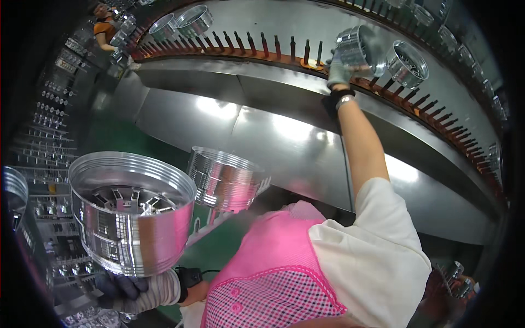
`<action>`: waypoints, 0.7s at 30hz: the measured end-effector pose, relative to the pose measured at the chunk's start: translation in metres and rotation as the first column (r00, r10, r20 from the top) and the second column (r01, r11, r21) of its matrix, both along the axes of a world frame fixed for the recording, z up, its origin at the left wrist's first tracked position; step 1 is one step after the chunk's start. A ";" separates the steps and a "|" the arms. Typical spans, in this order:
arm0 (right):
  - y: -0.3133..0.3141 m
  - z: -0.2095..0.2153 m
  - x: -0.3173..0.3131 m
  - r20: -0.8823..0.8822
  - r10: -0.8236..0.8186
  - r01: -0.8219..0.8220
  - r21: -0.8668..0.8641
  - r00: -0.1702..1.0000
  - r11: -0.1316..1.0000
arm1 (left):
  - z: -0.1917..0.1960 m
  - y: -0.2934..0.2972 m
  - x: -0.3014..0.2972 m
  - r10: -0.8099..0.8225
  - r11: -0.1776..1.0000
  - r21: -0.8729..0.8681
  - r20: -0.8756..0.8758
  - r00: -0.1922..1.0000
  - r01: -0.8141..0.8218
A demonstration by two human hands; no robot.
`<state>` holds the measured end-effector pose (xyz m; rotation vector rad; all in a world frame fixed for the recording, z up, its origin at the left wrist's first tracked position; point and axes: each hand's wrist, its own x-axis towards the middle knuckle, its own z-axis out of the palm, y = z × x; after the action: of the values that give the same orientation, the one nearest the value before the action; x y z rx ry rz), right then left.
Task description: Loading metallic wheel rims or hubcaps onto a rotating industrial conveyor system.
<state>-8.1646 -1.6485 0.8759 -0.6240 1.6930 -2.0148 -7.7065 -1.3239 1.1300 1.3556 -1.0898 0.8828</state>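
My left hand (128,292), in a striped glove with dark fingers, is curled under the lower edge of a large shiny chrome wheel rim (131,240). The rim stands upright with its open side up; its underside and part of my grip are hidden. My right arm stretches far forward. The gloved right hand (338,71) grips the near left side of another chrome wheel rim (358,52), tilted and blurred over the row of dark posts (292,49). Just right of it, a spoked wheel rim (407,64) rests on the line.
A curved metal line with an orange-brown track (257,53) crosses ahead, above sloping steel panels (290,128). Two more rims (194,21) stand at its far left. Beside me, another rim (224,180) sits on a pale rack arm (210,228). A person in orange (104,27) works at far left.
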 end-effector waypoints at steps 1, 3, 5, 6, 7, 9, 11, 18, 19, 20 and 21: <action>-0.004 0.012 -0.013 -0.009 -0.002 0.002 -0.008 1.000 1.000 | -0.007 0.012 0.018 -0.529 0.836 -0.327 -0.263 0.807 0.441; -0.019 0.023 -0.023 -0.022 -0.075 0.074 -0.035 0.997 0.997 | -0.005 0.027 0.029 -0.856 0.516 -0.381 -0.238 0.458 0.767; -0.044 0.019 -0.049 -0.222 0.038 0.065 0.441 0.974 0.895 | 0.002 0.034 0.014 -0.643 0.762 -0.327 -0.280 0.713 0.559; -0.038 0.035 -0.036 -0.216 0.061 0.042 0.443 0.974 0.896 | 0.007 0.037 -0.004 -0.626 0.776 -0.322 -0.277 0.729 0.543; -0.029 0.054 -0.024 -0.621 0.308 0.169 0.589 0.721 0.791 | 0.011 0.037 -0.022 -0.812 0.582 -0.375 -0.228 0.537 0.722; -0.034 0.047 -0.039 -0.802 0.435 0.369 0.581 0.409 0.726 | 0.015 0.037 -0.047 -0.938 0.342 -0.400 -0.189 0.289 0.850; -0.030 0.045 -0.045 -0.765 0.378 0.292 0.576 0.521 0.764 | 0.014 0.041 -0.065 -0.917 0.396 -0.393 -0.210 0.339 0.830; -0.090 -0.010 -0.094 -0.782 0.125 0.280 0.361 0.611 0.890 | 0.011 0.079 -0.094 -0.766 0.639 -0.400 -0.253 0.591 0.657; -0.093 -0.013 -0.099 -0.826 0.171 0.251 0.350 0.538 0.903 | 0.010 0.084 -0.096 -0.740 0.666 -0.400 -0.255 0.622 0.629; -0.061 0.033 -0.046 -0.480 0.295 -0.009 0.512 0.826 0.859 | 0.009 0.095 -0.099 -0.678 0.726 -0.380 -0.253 0.690 0.574; -0.060 0.034 -0.057 -0.475 0.267 -0.011 0.474 0.838 0.881 | 0.010 0.100 -0.103 -0.660 0.740 -0.382 -0.251 0.708 0.554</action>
<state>-8.2213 -1.7082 0.9100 -1.1673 2.2530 -1.3178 -7.8098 -1.2242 1.1400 0.7787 -0.9748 0.2412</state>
